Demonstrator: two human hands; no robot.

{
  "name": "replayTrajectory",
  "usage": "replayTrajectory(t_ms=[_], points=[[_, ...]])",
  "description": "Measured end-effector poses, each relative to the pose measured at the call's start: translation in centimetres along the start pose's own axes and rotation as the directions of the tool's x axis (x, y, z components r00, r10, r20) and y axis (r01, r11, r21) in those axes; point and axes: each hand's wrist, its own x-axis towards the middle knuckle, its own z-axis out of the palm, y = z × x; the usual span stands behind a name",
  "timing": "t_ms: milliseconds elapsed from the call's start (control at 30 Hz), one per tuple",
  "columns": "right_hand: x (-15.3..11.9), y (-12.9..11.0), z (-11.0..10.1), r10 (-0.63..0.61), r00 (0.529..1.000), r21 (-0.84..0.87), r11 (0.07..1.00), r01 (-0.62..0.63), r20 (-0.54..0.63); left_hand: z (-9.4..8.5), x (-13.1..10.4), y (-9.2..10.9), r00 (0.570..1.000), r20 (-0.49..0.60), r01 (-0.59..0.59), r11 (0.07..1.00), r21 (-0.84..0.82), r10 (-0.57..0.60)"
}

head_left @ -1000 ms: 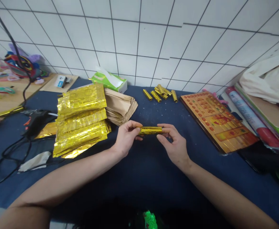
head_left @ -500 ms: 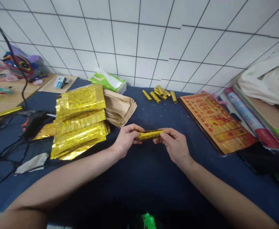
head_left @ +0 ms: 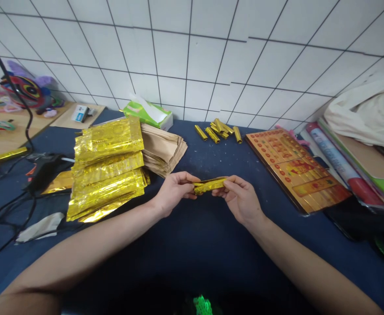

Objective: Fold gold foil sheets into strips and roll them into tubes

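Foil strip [head_left: 210, 185], gold and folded, sits right at the centre of our clock, both ends lost under fingertips! At nine, the left hand [head_left: 175, 192] pinches one end, some fingers tucked out of sight; at three, the right hand [head_left: 241, 197] grips the other, thumb on the near face. Whether the strip touches the dark blue cloth [head_left: 192, 227] is hard to call. Up at twelve, gold rolls [head_left: 212, 135] lie in an overlapping heap, tough to count. At ten, a brown paper stack [head_left: 165, 151] is part-hidden by gold sheets [head_left: 108, 153] at nine; beyond those, a black glue gun [head_left: 44, 170]. Wide at three, an orange printed pack [head_left: 297, 170], lettering too small to read; between two and three, a white bag [head_left: 365, 109], cut by the frame edge. At six, a green patch [head_left: 202, 305], sliced off below, its surroundings swallowed in darkness.
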Motion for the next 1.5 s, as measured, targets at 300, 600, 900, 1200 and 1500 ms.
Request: replayTrajectory(t_ms=[300,600,900,1200,1500], points=[[0.0,0.1,0.0,0.019,0.995,-0.052,0.998,-0.024,-0.094,0.5,-0.3,-0.5,0.989,-0.002,-0.149,0.984,0.098,0.15],[-0.1,0.1,0.5,0.098,0.993,-0.059,0.993,-0.102,-0.062,0.4,-1.4,-1.8,0.89,0.081,-0.422,0.744,0.519,0.449],[-0.2,0.1,0.2,0.096,0.995,-0.078,0.993,-0.094,0.02,0.3,-1.8,-2.4,0.806,0.199,-0.553,0.589,0.59,0.557],[-0.3,0.2,0.5,0.136,0.99,-0.056,0.989,-0.134,0.044,0.6,-2.1,-2.4,0.802,0.238,-0.564,0.562,0.605,0.547],[-0.3,0.4,0.5,0.104,0.994,-0.084,0.991,-0.103,0.01,0.6,-2.1,-2.5,0.784,0.267,-0.591,0.543,0.596,0.56]])
